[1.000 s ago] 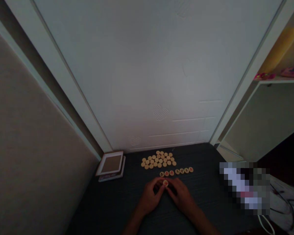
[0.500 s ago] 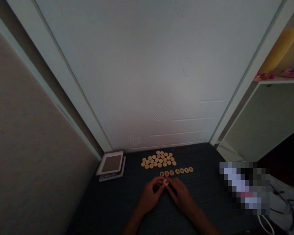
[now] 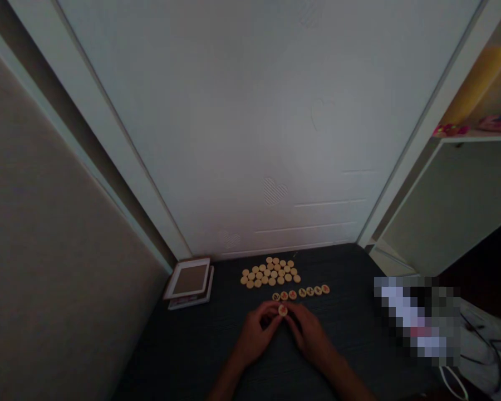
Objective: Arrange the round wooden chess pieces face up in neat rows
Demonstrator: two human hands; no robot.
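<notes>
Honestly not much has changed since the last frame. The red-marked disc (image 3: 283, 311) is in pretty much the same spot, held up between the left hand (image 3: 256, 334) and the right hand (image 3: 311, 333), in front of the row of discs (image 3: 310, 291). Both hands are pinching it, thumb and fingertips closed on its edges, left on one side, right on the other; the other fingers are curled and kinda too dark to make out. The row hasn't budged: three, a gap, then four, with red or dark markings. Same with the plain-faced discs (image 3: 267, 273) bunched behind it.

Surface is a dark tabletop (image 3: 200, 351), with a shallow tray-like box (image 3: 191, 279) on something flat over on the left. White panel (image 3: 234, 122) with embossed hearts behind, fainter than a moment ago. On the right there's a blurred-out patch, a white cable (image 3: 454, 383) and a shelf (image 3: 480, 137) holding something yellow (image 3: 478, 86).
</notes>
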